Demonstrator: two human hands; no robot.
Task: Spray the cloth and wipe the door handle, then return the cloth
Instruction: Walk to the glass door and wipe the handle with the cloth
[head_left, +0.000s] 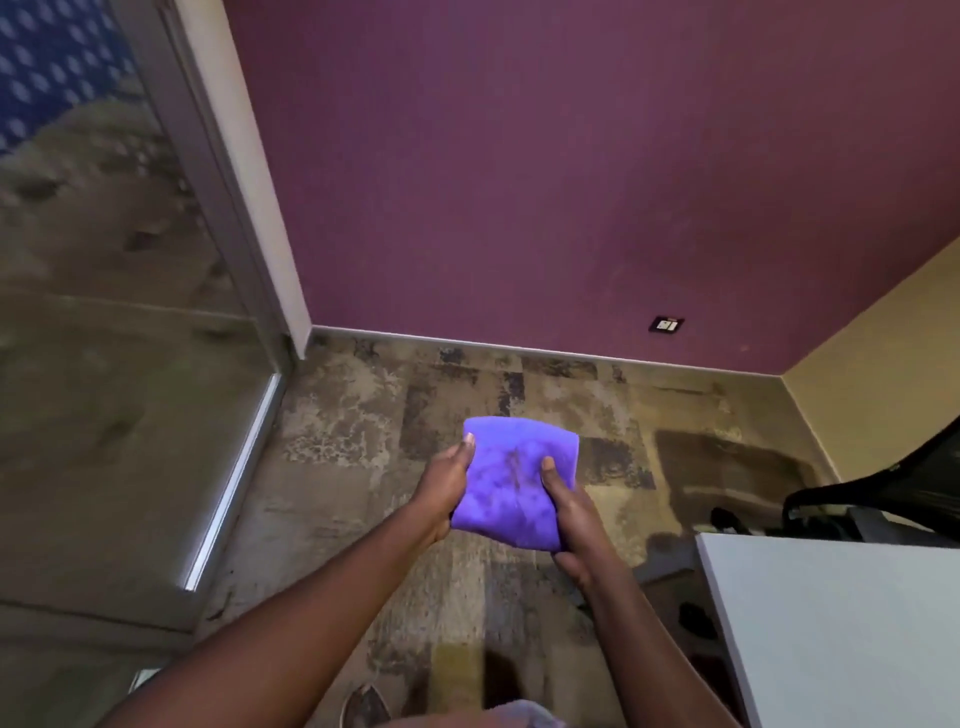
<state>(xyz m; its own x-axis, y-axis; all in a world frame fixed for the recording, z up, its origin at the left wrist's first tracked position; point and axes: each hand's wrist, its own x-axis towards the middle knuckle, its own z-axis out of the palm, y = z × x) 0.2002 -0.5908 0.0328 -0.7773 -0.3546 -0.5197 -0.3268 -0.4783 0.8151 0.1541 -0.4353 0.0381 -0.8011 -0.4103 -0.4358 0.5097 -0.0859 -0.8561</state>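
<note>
A folded purple cloth (511, 480) with darker damp-looking patches is held in front of me above the carpet. My left hand (444, 488) grips its left edge, thumb on top. My right hand (569, 519) grips its right and lower edge, thumb pressed on the cloth's face. Neither a spray bottle nor a door handle is in view.
A glass door panel (119, 322) with a metal frame (228, 197) stands at the left. A purple wall (571, 182) with a low socket (666, 325) is ahead. A white table (841, 623) sits at the lower right, a black chair (883, 493) behind it. Patterned carpet (415, 405) lies below.
</note>
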